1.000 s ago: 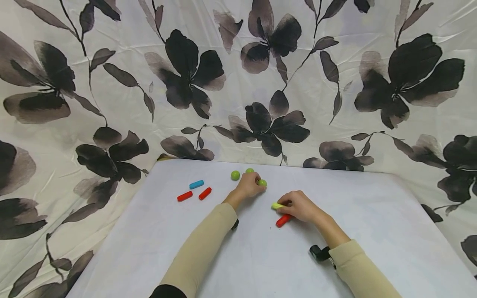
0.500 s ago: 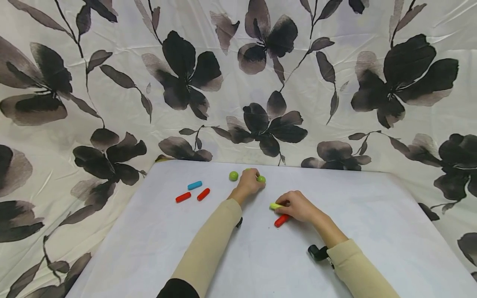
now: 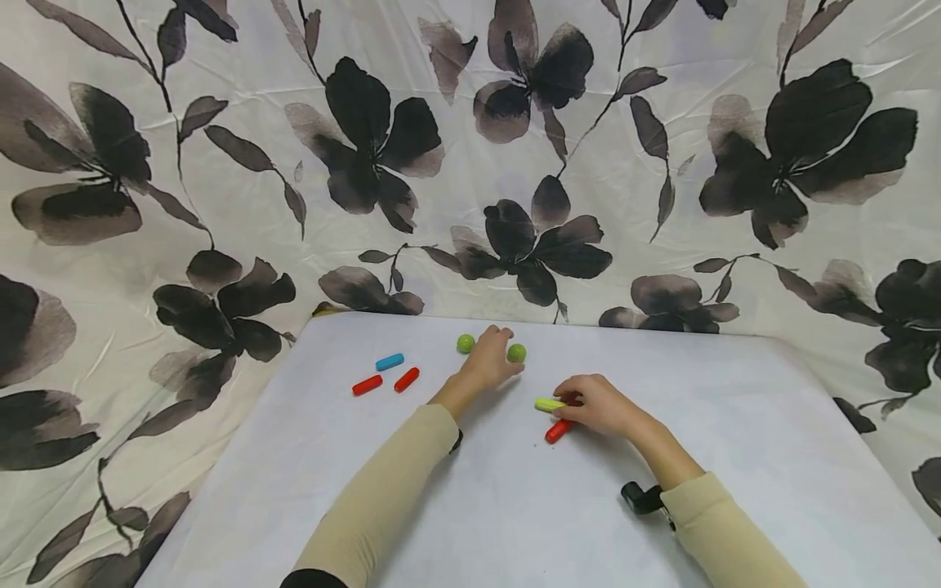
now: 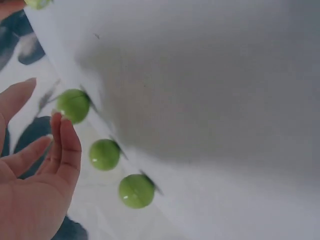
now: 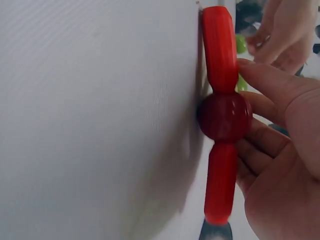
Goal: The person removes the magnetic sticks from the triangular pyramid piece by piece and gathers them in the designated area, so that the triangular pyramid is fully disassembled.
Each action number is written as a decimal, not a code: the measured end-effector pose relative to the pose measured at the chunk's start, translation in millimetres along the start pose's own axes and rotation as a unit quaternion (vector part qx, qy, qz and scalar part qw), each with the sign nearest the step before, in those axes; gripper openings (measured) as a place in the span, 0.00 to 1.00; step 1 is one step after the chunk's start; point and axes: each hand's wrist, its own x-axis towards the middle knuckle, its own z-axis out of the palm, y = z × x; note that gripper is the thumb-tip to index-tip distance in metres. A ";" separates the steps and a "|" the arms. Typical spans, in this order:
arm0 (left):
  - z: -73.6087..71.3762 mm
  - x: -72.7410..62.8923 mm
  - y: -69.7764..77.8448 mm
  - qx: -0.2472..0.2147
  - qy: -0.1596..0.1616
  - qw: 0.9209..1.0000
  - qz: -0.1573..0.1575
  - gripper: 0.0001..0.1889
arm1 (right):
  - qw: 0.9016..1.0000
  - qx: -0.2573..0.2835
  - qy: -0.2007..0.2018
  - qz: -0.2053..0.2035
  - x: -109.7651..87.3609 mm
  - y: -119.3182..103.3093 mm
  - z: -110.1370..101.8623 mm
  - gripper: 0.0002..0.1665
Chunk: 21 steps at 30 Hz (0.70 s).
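Note:
My left hand point(image 3: 491, 359) spreads its thumb and fingers around a green ball point(image 3: 517, 353) on the table; in the left wrist view the fingertips are right at a ball point(image 4: 73, 106), with two more green balls point(image 4: 105, 154) beyond. My right hand point(image 3: 597, 404) pinches a yellow-green stick point(image 3: 547, 404) between thumb and fingers. Beside it a red stick point(image 3: 558, 431) points toward the near left. The right wrist view shows a dark red ball point(image 5: 225, 116) between two red sticks point(image 5: 221, 182) in line, with the right fingers behind them.
On the left of the white table point(image 3: 316, 490) lie a blue stick point(image 3: 390, 362) and two loose red sticks point(image 3: 367, 385). Another green ball point(image 3: 466, 343) sits left of my left hand. A flowered cloth point(image 3: 441, 188) hangs behind the table's far edge.
My left fingers have spread away from the green ball, which shows more fully. One of the other green balls is now hidden behind that hand. My right hand stays at the yellow-green stick.

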 end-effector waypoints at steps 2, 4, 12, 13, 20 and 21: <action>-2.6 -7.4 1.6 0.002 -0.008 1.000 0.025 0.31 | 1.000 0.000 0.004 -0.003 -5.1 -0.4 -4.2 0.18; -3.9 -15.2 3.6 0.000 -0.021 0.998 0.058 0.29 | 1.000 -0.005 0.009 -0.006 -10.2 0.6 -7.6 0.18; 3.6 -48.5 14.4 -0.020 -0.142 0.977 0.157 0.16 | 0.999 -0.017 0.019 -0.022 -24.2 8.5 -18.6 0.16; 5.5 -52.0 16.0 -0.024 -0.157 0.974 0.161 0.15 | 0.999 -0.017 0.018 -0.023 -24.8 9.4 -19.2 0.16; 19.3 -65.7 28.0 -0.041 -0.186 0.970 0.151 0.14 | 0.998 -0.023 0.019 -0.047 -25.8 13.7 -16.4 0.16; 21.1 -66.6 29.9 -0.040 -0.183 0.971 0.147 0.14 | 0.998 -0.025 0.021 -0.050 -25.8 14.3 -15.8 0.15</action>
